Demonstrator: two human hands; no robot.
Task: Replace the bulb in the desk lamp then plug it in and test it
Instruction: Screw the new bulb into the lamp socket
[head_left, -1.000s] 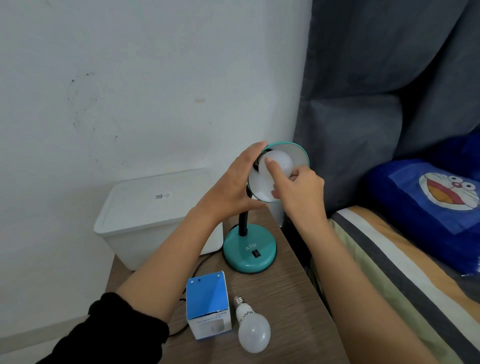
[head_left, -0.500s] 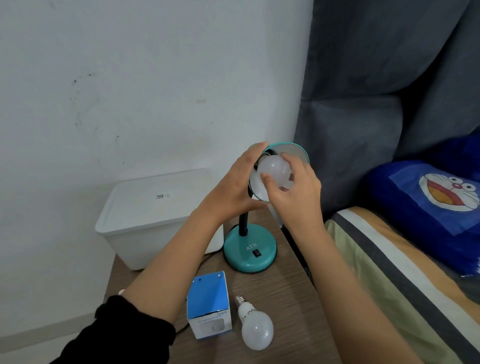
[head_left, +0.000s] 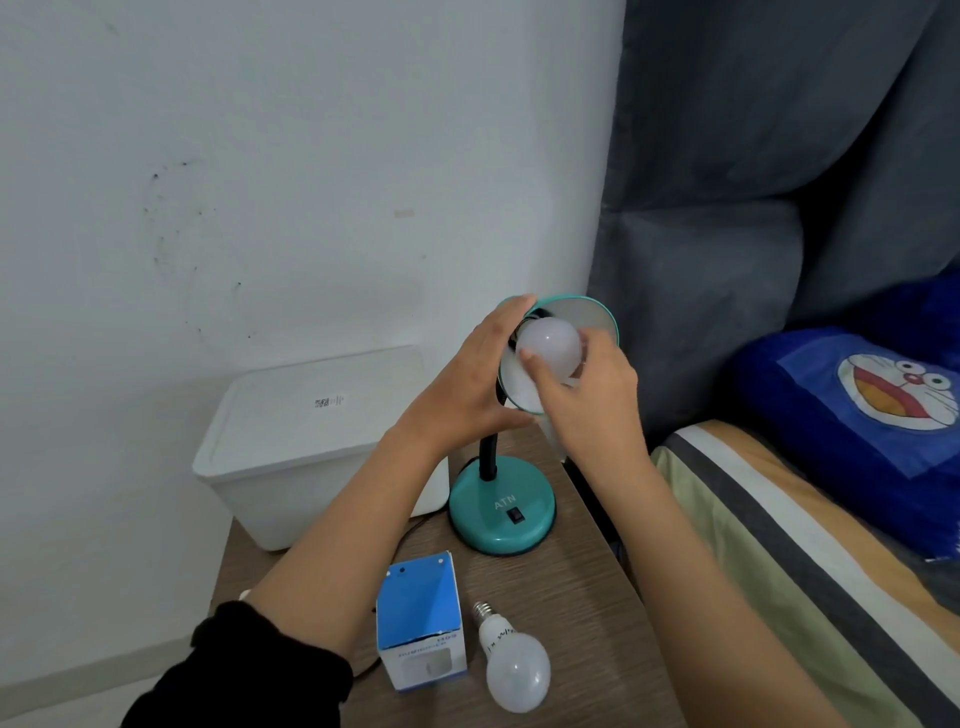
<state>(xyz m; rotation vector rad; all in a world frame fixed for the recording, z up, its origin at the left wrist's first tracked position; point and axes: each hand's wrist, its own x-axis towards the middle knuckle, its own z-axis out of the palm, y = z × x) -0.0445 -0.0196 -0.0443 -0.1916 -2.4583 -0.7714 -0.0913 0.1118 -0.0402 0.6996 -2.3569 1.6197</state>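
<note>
While left hand (head_left: 470, 384) grips teal shade (head_left: 587, 317), right hand (head_left: 589, 395) clasps frosted bulb (head_left: 549, 345).

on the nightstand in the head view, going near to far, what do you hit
spare bulb → blue box → lamp base → white bin

Bedroom: bed (head_left: 779, 545), pillow (head_left: 857, 415), bedside table (head_left: 597, 597).

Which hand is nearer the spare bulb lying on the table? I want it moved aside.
Left, narrowly. The left hand and right hand are both up at the lamp shade, well above the spare bulb.
</note>
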